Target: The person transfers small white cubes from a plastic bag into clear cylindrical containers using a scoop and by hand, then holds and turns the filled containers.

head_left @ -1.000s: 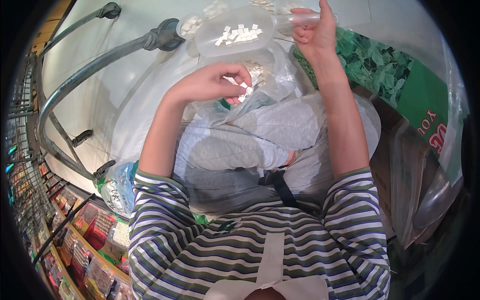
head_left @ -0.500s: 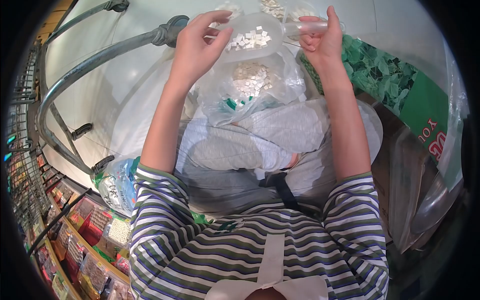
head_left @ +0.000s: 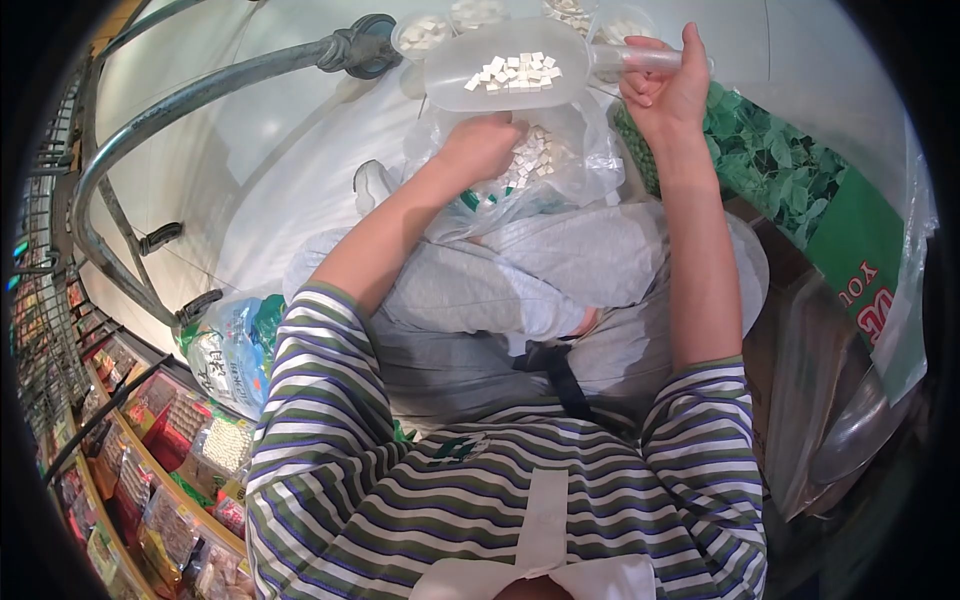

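My right hand (head_left: 668, 95) grips the handle of a clear plastic scoop (head_left: 445, 80), held level with its bowl to the left. Several small white cubes (head_left: 518, 72) lie in the bowl. Below it, my left hand (head_left: 482, 148) reaches into the mouth of an open plastic bag (head_left: 590, 165), fingers curled and fingertips partly hidden. More white cubes (head_left: 538, 155) fill the bag, right beside those fingers. The bag rests against my crossed legs and has green print near its front.
Clear tubs of white pieces (head_left: 422, 36) stand behind the scoop. A bent metal frame on casters (head_left: 180, 110) curves along the left. Packaged goods (head_left: 185, 420) line a shelf at lower left, near a blue-green bag (head_left: 235, 345). A green leaf-printed package (head_left: 790, 170) lies at right.
My left hand has come down from the scoop's left end into the bag and its fingers have curled. The scoop, still in my right hand, sits slightly lower and further right in view.
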### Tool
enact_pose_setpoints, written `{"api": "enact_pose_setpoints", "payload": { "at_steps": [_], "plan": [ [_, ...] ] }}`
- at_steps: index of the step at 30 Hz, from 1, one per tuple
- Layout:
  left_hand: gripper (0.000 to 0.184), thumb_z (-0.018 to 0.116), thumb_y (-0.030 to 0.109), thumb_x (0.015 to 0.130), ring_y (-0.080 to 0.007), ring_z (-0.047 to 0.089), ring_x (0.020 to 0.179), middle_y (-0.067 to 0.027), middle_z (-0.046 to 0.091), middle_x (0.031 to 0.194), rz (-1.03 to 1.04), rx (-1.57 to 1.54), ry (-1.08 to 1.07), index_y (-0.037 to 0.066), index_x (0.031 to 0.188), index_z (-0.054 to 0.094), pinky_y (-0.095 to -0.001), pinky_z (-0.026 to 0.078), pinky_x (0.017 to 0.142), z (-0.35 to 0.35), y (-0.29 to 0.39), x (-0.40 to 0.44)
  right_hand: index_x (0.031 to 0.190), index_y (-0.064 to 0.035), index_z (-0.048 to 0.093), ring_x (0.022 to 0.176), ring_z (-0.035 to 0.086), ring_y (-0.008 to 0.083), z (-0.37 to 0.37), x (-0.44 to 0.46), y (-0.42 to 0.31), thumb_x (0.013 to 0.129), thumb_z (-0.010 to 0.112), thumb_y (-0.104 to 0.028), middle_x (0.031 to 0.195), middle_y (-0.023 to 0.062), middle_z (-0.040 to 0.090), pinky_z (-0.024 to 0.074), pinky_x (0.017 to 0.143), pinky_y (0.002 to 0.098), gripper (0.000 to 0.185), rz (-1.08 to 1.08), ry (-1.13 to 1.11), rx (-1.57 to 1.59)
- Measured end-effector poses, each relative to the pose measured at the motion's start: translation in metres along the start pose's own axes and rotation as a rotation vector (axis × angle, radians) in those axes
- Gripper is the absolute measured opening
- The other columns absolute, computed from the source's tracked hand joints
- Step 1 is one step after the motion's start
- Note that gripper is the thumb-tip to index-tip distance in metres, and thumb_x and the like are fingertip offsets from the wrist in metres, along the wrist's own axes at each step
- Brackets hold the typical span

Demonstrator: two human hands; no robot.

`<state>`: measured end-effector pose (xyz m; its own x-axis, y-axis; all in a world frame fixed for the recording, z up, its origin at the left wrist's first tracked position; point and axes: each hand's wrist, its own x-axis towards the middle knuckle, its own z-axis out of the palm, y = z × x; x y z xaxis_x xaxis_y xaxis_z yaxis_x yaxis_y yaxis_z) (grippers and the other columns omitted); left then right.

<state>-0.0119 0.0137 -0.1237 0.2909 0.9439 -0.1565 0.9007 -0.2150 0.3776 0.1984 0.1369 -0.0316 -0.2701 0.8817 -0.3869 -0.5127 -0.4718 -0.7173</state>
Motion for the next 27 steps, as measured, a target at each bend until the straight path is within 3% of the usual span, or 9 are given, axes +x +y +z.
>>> {"api": "enact_pose_setpoints", "payload": {
  "at_steps": [2,8,10,17,27],
  "plan": [
    [0.028,0.063,0.012,0.076,-0.0351,0.063,0.094,-0.0141,0.062,0.106,-0.004,0.007,-0.019,0.005,0.103,0.063,-0.0433,0.052,0.081,0.006,0.001,0.006,0.093,0.0107,0.061,0.045,0.036,0.0137,-0.001,0.0,-0.002,0.098,0.04,-0.054,0.06,0.0097,0.053,0.0259,0.04,0.0243,0.068,-0.002,0.016,0.0],
    [0.024,0.065,0.016,0.076,-0.0329,0.062,0.095,-0.0127,0.06,0.101,0.165,0.027,0.01,0.007,0.098,0.061,-0.044,0.052,0.08,0.022,-0.006,0.002,0.092,0.0095,0.061,0.044,0.035,0.0134,-0.008,0.01,0.004,0.097,0.04,-0.055,0.06,0.009,0.053,0.0242,0.039,0.0246,0.068,-0.023,0.006,0.017],
    [0.023,0.066,0.017,0.077,-0.0331,0.063,0.092,-0.0125,0.06,0.1,0.164,0.073,0.011,0.007,0.098,0.061,-0.0442,0.051,0.079,0.027,-0.005,0.004,0.081,-0.0026,0.056,0.034,0.035,0.0128,-0.008,0.011,0.008,0.089,0.051,-0.065,0.05,0.004,0.047,0.023,0.032,0.0239,0.064,-0.004,0.082,0.078],
    [0.017,0.063,0.019,0.08,-0.0347,0.065,0.081,-0.0131,0.061,0.095,0.101,0.176,-0.026,0.009,0.093,0.062,-0.0441,0.052,0.074,0.032,-0.006,0.004,0.08,-0.0035,0.056,0.034,0.035,0.0126,-0.007,0.01,0.009,0.088,0.053,-0.066,0.05,0.0038,0.047,0.0237,0.032,0.0236,0.063,-0.008,0.064,0.065],
    [0.026,0.059,0.015,0.078,-0.0367,0.064,0.091,-0.0154,0.063,0.101,0.027,0.016,-0.046,0.008,0.102,0.067,-0.0451,0.052,0.082,0.023,-0.005,0.005,0.083,-0.002,0.055,0.035,0.036,0.0124,-0.004,0.008,0.007,0.088,0.053,-0.066,0.05,0.004,0.046,0.0242,0.033,0.0228,0.064,-0.015,0.092,0.063]
  ]
}}
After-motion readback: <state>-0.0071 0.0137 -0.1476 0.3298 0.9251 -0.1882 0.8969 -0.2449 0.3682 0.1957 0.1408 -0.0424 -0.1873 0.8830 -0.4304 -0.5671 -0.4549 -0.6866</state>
